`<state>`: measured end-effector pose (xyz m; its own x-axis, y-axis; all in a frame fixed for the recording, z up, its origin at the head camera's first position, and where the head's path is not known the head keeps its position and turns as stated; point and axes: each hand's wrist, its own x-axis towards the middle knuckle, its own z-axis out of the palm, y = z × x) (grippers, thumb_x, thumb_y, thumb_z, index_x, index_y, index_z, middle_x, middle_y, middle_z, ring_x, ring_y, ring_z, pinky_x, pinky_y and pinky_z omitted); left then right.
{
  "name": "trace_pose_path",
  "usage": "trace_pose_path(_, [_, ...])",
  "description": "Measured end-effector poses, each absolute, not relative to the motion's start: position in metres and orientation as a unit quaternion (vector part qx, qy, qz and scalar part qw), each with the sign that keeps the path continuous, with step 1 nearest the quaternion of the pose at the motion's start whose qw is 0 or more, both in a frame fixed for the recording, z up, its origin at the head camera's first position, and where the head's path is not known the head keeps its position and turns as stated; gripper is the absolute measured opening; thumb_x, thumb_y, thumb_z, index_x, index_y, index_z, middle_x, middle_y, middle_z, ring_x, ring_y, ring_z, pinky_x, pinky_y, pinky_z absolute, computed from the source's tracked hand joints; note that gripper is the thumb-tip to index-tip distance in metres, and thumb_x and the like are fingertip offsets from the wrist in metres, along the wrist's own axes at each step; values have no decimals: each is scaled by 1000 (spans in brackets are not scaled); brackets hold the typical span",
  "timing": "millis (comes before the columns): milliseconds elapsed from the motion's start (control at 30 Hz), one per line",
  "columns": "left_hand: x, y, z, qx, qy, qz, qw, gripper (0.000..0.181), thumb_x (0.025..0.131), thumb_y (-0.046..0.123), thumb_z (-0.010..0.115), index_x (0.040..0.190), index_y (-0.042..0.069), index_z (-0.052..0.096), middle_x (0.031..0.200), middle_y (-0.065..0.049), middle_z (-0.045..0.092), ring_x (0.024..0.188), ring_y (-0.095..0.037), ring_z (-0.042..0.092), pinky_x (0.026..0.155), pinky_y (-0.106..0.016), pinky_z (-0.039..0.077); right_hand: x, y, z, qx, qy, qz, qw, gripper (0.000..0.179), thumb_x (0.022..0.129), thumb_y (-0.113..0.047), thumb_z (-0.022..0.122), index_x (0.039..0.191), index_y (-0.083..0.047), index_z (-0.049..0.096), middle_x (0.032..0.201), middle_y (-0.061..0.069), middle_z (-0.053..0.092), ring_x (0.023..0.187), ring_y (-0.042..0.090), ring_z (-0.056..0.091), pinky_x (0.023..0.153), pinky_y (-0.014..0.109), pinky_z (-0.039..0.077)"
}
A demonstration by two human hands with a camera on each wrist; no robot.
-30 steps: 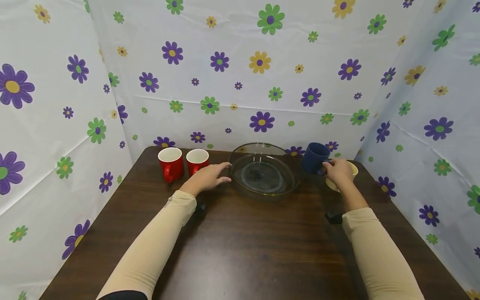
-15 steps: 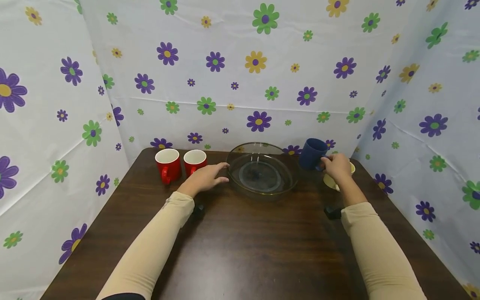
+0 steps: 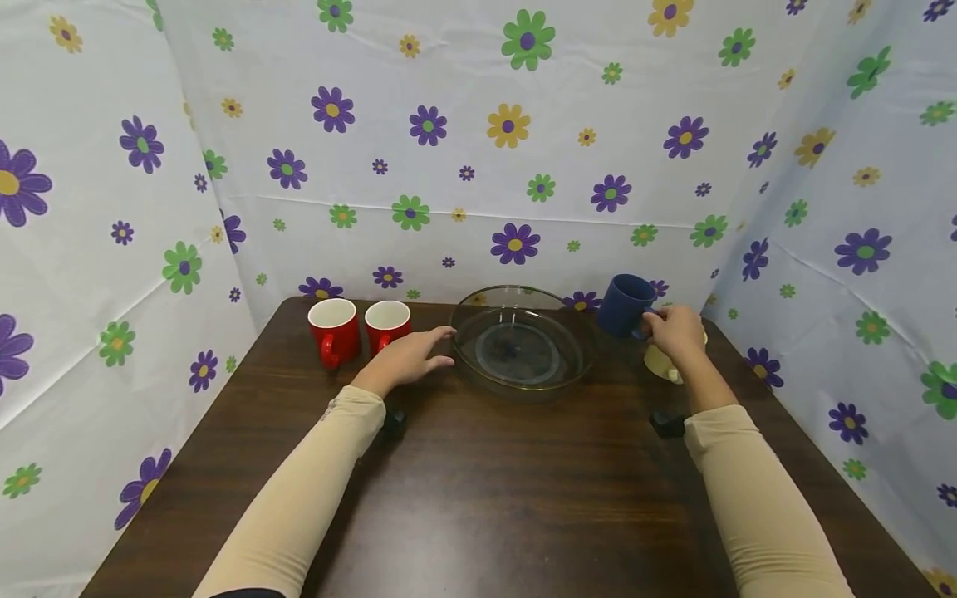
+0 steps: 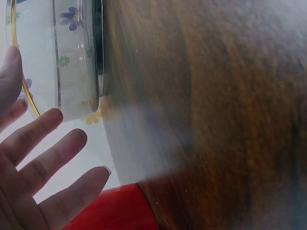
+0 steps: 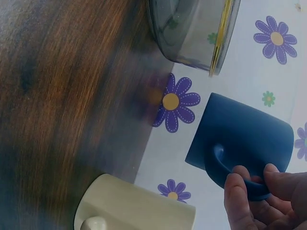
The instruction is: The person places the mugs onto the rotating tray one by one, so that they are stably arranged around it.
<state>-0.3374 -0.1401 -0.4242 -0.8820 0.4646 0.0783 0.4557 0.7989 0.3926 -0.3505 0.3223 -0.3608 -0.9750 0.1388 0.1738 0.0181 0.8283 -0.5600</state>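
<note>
My right hand point(image 3: 676, 332) grips the handle of a blue mug point(image 3: 625, 306). In the right wrist view the blue mug point(image 5: 244, 136) is tilted and clear of the table, finger and thumb pinching its handle. Under that hand stands a cream mug point(image 3: 660, 364), partly hidden by it. A clear glass pie dish point(image 3: 523, 384) sits at the middle back of the table. My left hand point(image 3: 407, 357) is at the dish's left rim with fingers spread; the left wrist view shows the fingers point(image 4: 57, 151) extended beside the glass, holding nothing.
Two red mugs, the left one point(image 3: 335, 336) and the right one point(image 3: 388, 320), stand at the back left, the right one partly behind my left hand. Flowered cloth point(image 3: 463, 183) hangs behind and along both sides of the dark wooden table point(image 3: 508, 490).
The blue mug has risen a little in my right hand, and more of the cream mug shows beneath. My left hand stays by the dish. The head view has shifted slightly.
</note>
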Motion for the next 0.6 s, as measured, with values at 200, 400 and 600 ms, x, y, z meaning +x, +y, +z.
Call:
trace_pose_path(200, [-336, -141, -425, 246, 947, 205, 14, 66, 98, 40, 67, 154, 16, 41, 150, -13, 52, 134, -33, 54, 109, -53, 44, -350, 325, -360, -49, -951, 290, 96, 41, 107, -31, 53, 112, 5, 71, 95, 20, 76, 78, 27, 73, 77, 49, 53])
trace_pose_path(400, [-336, -141, -426, 245, 947, 207, 18, 67, 98, 40, 66, 155, 16, 40, 152, -13, 50, 136, -33, 52, 110, -54, 43, -351, 326, -356, -45, -951, 291, 95, 41, 107, -31, 53, 110, 5, 72, 94, 19, 76, 75, 23, 73, 72, 41, 52])
trace_pose_path(600, [-338, -140, -426, 246, 947, 205, 12, 67, 98, 41, 67, 155, 16, 40, 152, -13, 50, 137, -33, 51, 111, -54, 42, -351, 327, -353, -45, -950, 292, 100, 41, 107, -30, 54, 113, 6, 72, 94, 18, 76, 76, 23, 73, 66, 31, 51])
